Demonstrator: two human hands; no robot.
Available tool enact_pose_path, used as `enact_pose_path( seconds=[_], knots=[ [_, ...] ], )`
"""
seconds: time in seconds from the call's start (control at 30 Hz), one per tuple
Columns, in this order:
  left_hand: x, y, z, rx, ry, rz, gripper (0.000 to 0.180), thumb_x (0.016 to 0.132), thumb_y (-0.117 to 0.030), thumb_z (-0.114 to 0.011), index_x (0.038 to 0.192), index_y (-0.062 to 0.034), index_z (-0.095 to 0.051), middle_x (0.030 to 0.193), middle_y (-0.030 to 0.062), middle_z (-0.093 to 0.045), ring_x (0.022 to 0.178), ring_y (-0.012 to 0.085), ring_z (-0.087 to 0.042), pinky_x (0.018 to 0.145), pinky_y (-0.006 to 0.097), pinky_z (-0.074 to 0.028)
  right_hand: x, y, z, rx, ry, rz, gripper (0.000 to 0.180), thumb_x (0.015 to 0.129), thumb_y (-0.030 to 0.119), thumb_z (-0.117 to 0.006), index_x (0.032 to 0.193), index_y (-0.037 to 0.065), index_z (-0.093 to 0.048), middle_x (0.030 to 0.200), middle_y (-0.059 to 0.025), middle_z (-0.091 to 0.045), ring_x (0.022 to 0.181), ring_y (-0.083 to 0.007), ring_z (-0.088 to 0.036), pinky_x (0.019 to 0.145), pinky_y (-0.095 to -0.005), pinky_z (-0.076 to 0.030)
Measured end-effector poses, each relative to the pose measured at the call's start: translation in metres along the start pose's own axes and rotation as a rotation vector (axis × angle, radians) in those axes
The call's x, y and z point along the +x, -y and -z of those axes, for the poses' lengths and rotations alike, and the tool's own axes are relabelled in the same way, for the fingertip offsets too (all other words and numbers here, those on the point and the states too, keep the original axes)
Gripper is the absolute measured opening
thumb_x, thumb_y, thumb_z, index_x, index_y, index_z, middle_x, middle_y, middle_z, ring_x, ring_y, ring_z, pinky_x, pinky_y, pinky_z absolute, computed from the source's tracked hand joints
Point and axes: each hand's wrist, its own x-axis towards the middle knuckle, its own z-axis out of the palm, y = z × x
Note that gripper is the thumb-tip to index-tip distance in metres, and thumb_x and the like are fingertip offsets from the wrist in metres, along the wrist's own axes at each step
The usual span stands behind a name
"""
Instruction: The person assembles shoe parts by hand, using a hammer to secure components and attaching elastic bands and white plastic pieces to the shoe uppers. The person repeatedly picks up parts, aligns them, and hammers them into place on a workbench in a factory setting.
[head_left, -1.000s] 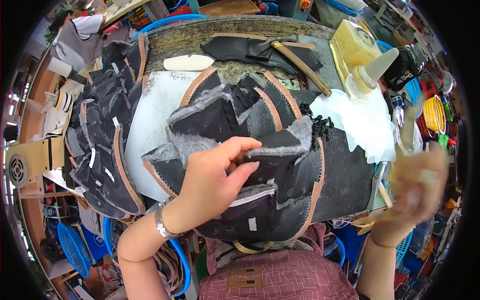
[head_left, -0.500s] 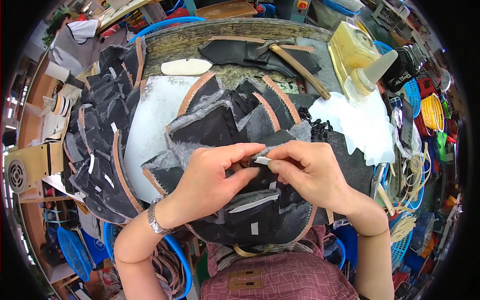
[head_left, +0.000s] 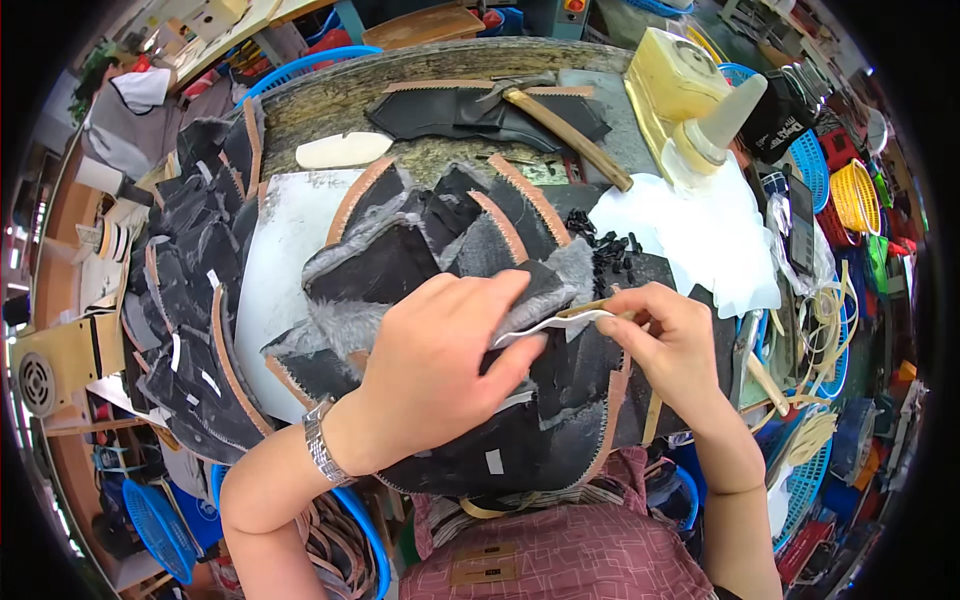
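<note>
black suede piece (head_left: 560, 380), limp and light, lying atop the pile on the counter (head_left: 400, 110). pressed flat under left hand (head_left: 440, 370); right hand (head_left: 670, 345) pinched on thin white strip (head_left: 545, 325) at its edge. best gripped near stitched rim. glue bottle (head_left: 700, 110) beyond.

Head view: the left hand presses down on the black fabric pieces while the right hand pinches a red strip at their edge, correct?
Not quite. In the head view the left hand does press on the black fabric pieces, but the strip pinched by the right hand is white, not red.
</note>
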Motion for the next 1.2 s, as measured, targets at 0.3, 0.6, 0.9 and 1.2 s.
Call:
enact_pose_path(
  seconds=[0.3,0.6,0.9,1.2],
  knots=[
    [0.011,0.0,-0.007,0.131,0.136,-0.043,0.013,0.071,-0.007,-0.07,0.08,-0.0014,-0.064,0.073,0.0084,-0.06,0.064,0.0254,-0.059,0.057,0.034,-0.048,-0.012,-0.011,0.022,-0.044,-0.015,0.075,0.022,0.072,0.004,-0.072,0.093,0.001,-0.066,0.076,-0.0069,-0.061,0.061,-0.0133,-0.058,0.055,-0.0247,-0.047],
    [0.024,-0.004,-0.023,0.274,0.207,-0.062,0.01,0.074,-0.012,-0.068,0.079,-0.005,-0.063,0.068,0.006,-0.054,0.064,0.0248,-0.059,0.054,0.035,-0.046,0.002,-0.029,-0.001,-0.258,-0.274,0.3,0.035,0.07,0.012,-0.076,0.1,0.002,-0.062,0.081,-0.0092,-0.061,0.067,-0.0206,-0.061,0.059,-0.0298,-0.049],
    [0.01,0.0,-0.013,0.229,0.124,-0.023,0.029,0.07,-0.017,-0.073,0.094,-0.0038,-0.064,0.085,0.009,-0.061,0.078,0.0254,-0.061,0.065,0.033,-0.049,-0.008,0.018,0.009,0.141,0.451,0.577,0.012,0.073,0.012,-0.071,0.081,0.007,-0.063,0.076,-0.0073,-0.061,0.067,-0.0247,-0.062,0.056,-0.0313,-0.048],
    [-0.079,-0.001,0.011,0.273,0.179,0.171,0.071,0.064,-0.028,-0.079,0.121,-0.0022,-0.045,0.135,0.0221,-0.036,0.131,0.0425,-0.027,0.104,0.058,-0.02,-0.115,-0.031,0.223,0.509,-1.288,0.122,0.037,0.098,0.01,-0.039,0.134,0.005,-0.041,0.099,-0.01,-0.059,0.053,-0.0029,-0.04,0.062,-0.0145,-0.044]
  ],
)
